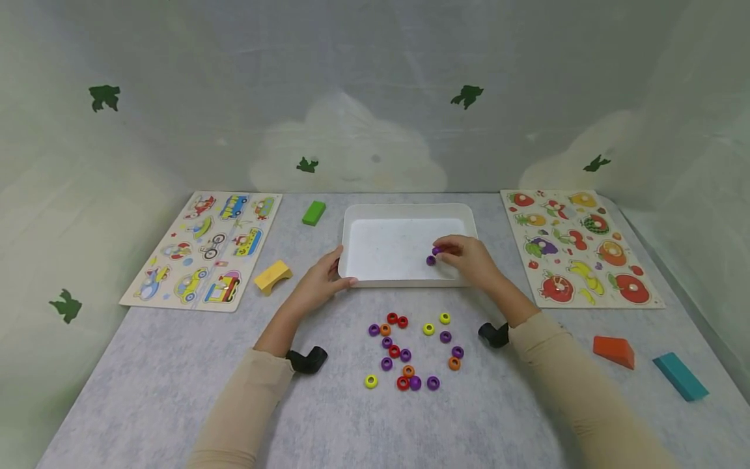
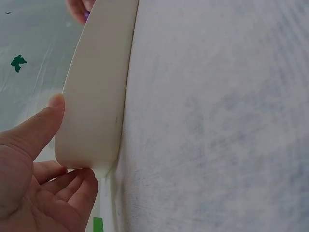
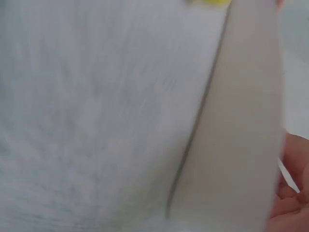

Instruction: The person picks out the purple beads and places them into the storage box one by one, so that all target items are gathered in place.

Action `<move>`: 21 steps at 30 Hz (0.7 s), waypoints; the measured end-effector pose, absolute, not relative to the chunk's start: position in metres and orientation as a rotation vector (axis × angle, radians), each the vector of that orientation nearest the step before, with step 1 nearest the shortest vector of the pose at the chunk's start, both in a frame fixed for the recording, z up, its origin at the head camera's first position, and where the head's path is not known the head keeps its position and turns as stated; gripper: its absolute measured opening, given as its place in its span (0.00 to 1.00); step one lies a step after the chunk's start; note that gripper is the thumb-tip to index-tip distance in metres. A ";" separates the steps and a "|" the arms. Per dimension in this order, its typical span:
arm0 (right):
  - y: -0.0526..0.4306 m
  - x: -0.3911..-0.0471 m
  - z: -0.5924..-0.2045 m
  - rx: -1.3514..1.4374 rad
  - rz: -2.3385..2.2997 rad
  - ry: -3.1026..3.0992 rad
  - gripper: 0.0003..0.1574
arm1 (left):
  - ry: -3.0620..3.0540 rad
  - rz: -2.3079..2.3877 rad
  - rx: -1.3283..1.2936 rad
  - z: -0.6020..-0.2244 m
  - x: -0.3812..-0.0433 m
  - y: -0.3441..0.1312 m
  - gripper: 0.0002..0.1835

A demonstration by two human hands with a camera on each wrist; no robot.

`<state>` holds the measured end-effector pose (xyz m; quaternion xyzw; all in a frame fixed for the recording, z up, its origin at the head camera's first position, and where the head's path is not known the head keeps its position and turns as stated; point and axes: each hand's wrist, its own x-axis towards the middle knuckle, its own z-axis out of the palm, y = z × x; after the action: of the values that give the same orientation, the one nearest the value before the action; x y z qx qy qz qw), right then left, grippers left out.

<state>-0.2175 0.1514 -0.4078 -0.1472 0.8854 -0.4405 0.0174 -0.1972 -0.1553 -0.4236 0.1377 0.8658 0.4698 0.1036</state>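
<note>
A white tray [image 1: 410,284] sits in the middle of the table. My left hand [image 1: 319,281] holds its near left corner; in the left wrist view the thumb [image 2: 57,102] lies at the rim and the fingers bend against the side wall. Over the tray's right part, my right hand [image 1: 469,259] pinches a purple bead [image 1: 436,250] at its fingertips. Another purple bead [image 1: 430,260] shows just below those fingertips, inside the tray's outline. In the right wrist view the tray wall [image 3: 231,121] hides most of the hand.
Loose red, orange, yellow and purple beads [image 1: 405,355] lie in front of the tray. A vehicle puzzle board [image 1: 176,234] is at left, a fruit board [image 1: 562,241] at right. Yellow [image 1: 272,276], green [image 1: 314,213], orange [image 1: 614,350] and teal [image 1: 680,376] blocks lie around.
</note>
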 end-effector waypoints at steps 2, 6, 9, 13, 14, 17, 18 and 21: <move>0.153 -0.225 -0.410 -0.382 -1.306 2.772 0.13 | 2.558 1.382 0.406 -0.424 -0.197 -0.156 0.46; 0.149 -0.233 -0.414 -0.307 -1.147 2.807 0.11 | 2.547 1.396 0.420 -0.424 -0.197 -0.156 0.46; 0.145 -0.236 -0.417 -0.311 -1.060 2.832 0.11 | 2.542 1.403 0.434 -0.424 -0.197 -0.156 0.45; 0.144 -0.234 -0.416 -0.320 -1.056 2.844 0.13 | 2.559 1.395 0.411 -0.424 -0.197 -0.156 0.45; 0.145 -0.232 -0.414 -0.329 -1.071 2.845 0.14 | 2.559 1.393 0.412 -0.424 -0.197 -0.156 0.45; 0.147 -0.221 -0.406 -0.384 -1.148 2.837 0.17 | 2.556 1.396 0.411 -0.423 -0.197 -0.156 0.45; 0.148 -0.215 -0.402 -0.416 -1.182 2.832 0.19 | 2.555 1.393 0.416 -0.423 -0.197 -0.156 0.46; 0.151 -0.191 -0.393 -0.554 -1.275 2.810 0.21 | 2.552 1.388 0.415 -0.423 -0.197 -0.156 0.46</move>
<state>-0.1913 0.1506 -0.3929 -0.1766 0.8963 -0.4067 0.0031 -0.1967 -0.1557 -0.4225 0.1407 0.8651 0.4703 0.1033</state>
